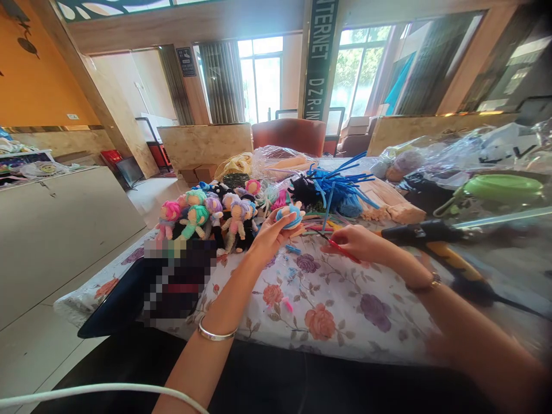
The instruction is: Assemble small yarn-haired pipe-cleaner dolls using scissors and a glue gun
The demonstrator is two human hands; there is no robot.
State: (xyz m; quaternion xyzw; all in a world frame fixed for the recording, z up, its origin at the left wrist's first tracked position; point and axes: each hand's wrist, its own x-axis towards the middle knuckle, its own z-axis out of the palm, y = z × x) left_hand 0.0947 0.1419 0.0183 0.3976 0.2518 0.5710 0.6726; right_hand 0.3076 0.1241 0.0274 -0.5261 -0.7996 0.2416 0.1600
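1. Holding a small blue doll (pixel 290 216) above the bench (pixel 345 310), the left hand (pixel 269 234) has its grip closed on it; a loose pinch could drop it.
2. Right hand (pixel 360 241) pinches a red tool (pixel 340 248), point near the fingers.
3. Glue gun (pixel 425 236) lies just beside the right wrist: burn risk. Doll pile (pixel 207 218) crowds the left.
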